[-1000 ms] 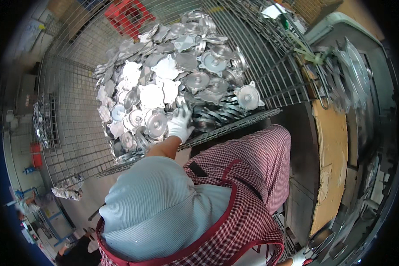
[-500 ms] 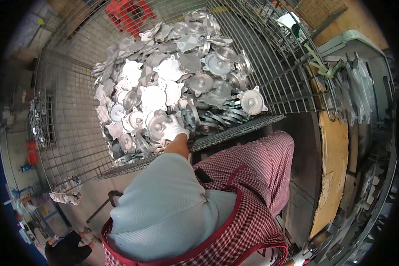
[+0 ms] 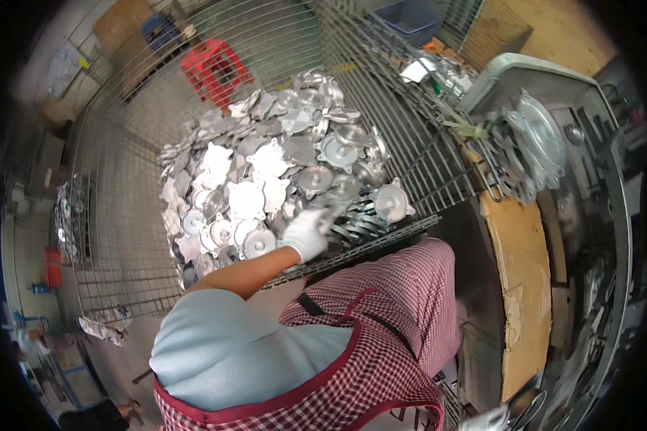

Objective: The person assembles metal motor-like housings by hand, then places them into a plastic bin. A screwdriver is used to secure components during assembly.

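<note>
Gloved left hand (image 3: 305, 233) has slid right across the cast metal parts (image 3: 266, 179) mid-frame; grip unclear, and right hand (image 3: 485, 419) too.

The left hand (image 3: 308, 231), in a white glove at the frame's centre, is blurred at the fingertips, so its grip on the cast metal parts (image 3: 266, 179) cannot be told. The right hand (image 3: 490, 419) is cut off by the lower edge; only a bit of white glove shows. The wire cage's (image 3: 122, 215) near wall hides behind the person's shoulder.
</note>
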Motion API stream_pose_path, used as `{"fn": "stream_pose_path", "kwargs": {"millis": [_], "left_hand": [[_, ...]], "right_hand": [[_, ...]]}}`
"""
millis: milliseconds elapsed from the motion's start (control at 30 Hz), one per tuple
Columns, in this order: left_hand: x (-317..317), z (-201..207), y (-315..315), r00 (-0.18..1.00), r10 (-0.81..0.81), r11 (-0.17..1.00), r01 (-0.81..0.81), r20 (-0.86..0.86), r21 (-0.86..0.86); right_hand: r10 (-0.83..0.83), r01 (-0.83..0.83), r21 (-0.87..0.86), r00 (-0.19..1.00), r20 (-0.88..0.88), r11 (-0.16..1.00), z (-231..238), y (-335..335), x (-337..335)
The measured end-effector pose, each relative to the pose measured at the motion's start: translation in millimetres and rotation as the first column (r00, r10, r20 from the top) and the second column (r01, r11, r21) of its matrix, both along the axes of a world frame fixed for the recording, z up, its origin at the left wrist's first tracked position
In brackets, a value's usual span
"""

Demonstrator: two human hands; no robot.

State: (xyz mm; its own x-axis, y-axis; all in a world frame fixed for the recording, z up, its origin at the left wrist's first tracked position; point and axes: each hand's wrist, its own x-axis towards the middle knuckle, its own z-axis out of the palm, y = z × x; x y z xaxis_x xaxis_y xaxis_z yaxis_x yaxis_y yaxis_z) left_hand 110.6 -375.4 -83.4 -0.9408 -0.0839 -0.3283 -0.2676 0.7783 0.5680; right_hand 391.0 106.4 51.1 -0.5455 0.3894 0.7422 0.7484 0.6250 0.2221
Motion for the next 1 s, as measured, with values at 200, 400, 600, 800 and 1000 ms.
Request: {"fn": "stream_pose_path", "kwargs": {"millis": [200,400,600,800,1000], "left_hand": [[-16,100,132,0.572,-0.656,0.698,0.707,-0.493,-0.11],[16,158,226,-0.237,-0.866,0.003,0.878,-0.44,-0.479],[6,177,255,-0.103,-0.647,-0.021,0.993,-0.755,-0.117],[-11,136,248,0.677,-0.434,0.398,0.736,-0.594,0.548],[-14,137,252,0.868,-0.454,0.468,0.425,-0.202,0.774]], "right_hand": [[-0.475,-0.567,-0.346,0.82,-0.32,-0.747,-82,-95,-115],[-0.729,-0.772,0.2,0.433,-0.529,-0.603,-44,-126,-172],[-0.918,-0.749,0.572,0.123,-0.377,-0.334,-47,-85,-138],[-0.89,-0.881,0.35,0.153,-0.43,-0.32,-16,-82,-123],[-0.9,-0.884,0.339,0.175,-0.4,-0.323,-19,-84,-122]]}}
